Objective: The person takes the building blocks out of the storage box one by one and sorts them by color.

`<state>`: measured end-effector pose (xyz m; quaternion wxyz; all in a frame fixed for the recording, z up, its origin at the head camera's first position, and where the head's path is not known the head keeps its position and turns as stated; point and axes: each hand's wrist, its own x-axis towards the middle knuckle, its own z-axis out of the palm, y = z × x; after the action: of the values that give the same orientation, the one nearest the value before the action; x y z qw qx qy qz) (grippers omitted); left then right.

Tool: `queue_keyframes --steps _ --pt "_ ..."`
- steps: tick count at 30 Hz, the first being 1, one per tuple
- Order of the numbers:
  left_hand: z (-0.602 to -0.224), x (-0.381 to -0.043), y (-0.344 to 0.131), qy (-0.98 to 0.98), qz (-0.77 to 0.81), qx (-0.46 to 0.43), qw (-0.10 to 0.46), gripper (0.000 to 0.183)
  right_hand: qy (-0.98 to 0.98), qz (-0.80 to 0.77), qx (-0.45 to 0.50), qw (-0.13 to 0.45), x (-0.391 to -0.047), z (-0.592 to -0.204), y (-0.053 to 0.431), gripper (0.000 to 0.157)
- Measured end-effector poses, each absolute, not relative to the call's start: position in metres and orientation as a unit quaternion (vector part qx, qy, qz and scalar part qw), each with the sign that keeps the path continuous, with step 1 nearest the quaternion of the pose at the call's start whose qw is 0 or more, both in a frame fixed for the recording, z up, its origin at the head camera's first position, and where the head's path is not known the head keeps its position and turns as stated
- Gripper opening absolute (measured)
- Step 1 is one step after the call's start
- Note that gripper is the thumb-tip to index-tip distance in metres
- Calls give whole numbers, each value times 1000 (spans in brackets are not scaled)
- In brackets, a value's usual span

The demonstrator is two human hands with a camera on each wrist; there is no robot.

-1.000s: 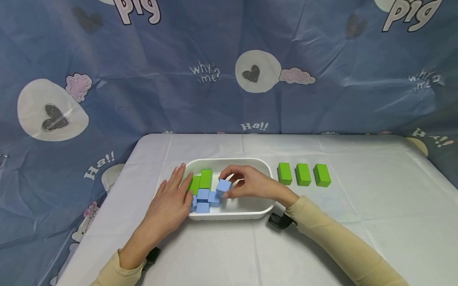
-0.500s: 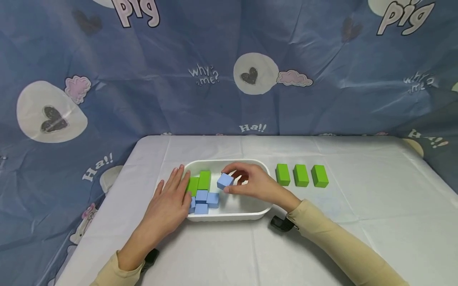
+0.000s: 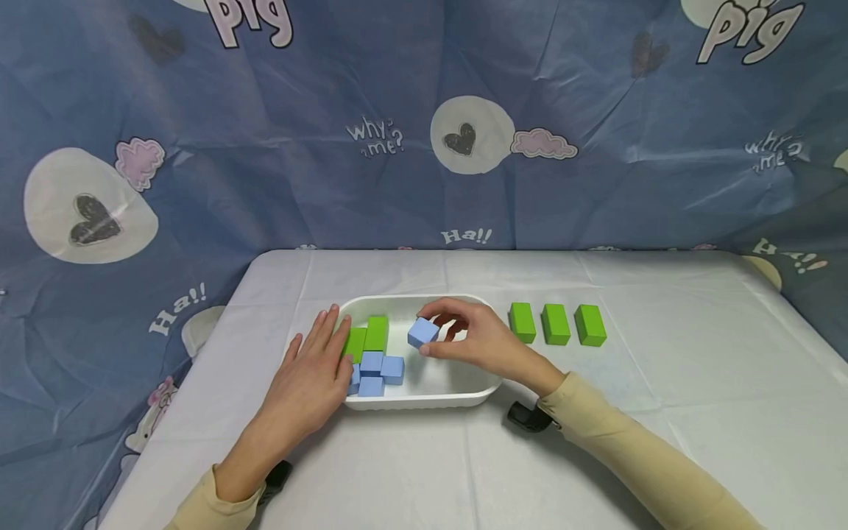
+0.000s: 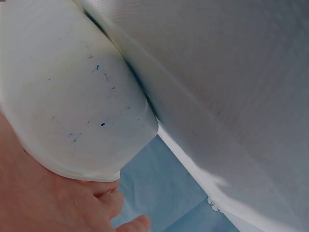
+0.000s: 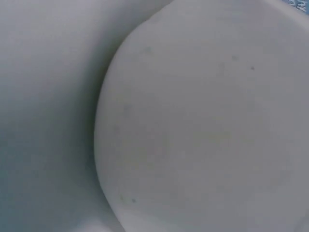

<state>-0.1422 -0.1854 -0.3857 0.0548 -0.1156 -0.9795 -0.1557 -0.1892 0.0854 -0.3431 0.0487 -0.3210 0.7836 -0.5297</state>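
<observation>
A white tray [image 3: 457, 303] sits mid-table with two green blocks [image 3: 377, 333] and several blue cubes [image 3: 373, 364] piled at its left end. My right hand [image 3: 433, 335] pinches one blue cube [image 3: 422, 332] and holds it lifted above the tray's middle. Flat on the tray's left rim rests my left hand [image 3: 318, 368], fingers straight, beside the green blocks. The left wrist view shows the tray's outer wall [image 4: 72, 96] with fingers [image 4: 108, 198] against it. The right wrist view shows only the white tray [image 5: 203, 125], blurred.
Three green blocks [image 3: 556, 324] stand in a row on the white tablecloth [image 3: 662, 412] right of the tray. A blue patterned curtain [image 3: 424, 125] hangs behind the table. Wrist camera straps [image 3: 528, 417] show at both sleeves.
My right hand has raised the blue cube out of the pile and carried it slightly right and up. The left hand has stayed on the tray's rim.
</observation>
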Motion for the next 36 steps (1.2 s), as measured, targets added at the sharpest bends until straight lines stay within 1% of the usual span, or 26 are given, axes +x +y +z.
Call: queue_keyframes --steps 3,8,11,18,26,32,36 --pt "-385 -142 -185 -979 -157 -114 53 57 787 -527 -317 55 -191 -345 90 37" --pt "-386 -143 -185 -980 -156 -112 51 57 794 -517 -313 65 -203 -361 100 41" --pt "-386 -143 -186 -980 -155 -113 51 57 796 -511 -318 61 -208 -367 107 41" --pt "-386 -143 -186 -980 -153 -114 51 57 802 -500 -322 49 -210 -366 121 40" --pt "-386 -143 -185 -980 -154 -113 50 57 809 -499 -307 55 -209 -365 128 41" --pt "-386 -143 -185 -980 -154 -112 51 57 794 -509 -320 90 -211 -366 127 41" --pt "-386 -143 -185 -980 -155 -111 50 57 799 -482 -341 115 -213 -365 122 40"
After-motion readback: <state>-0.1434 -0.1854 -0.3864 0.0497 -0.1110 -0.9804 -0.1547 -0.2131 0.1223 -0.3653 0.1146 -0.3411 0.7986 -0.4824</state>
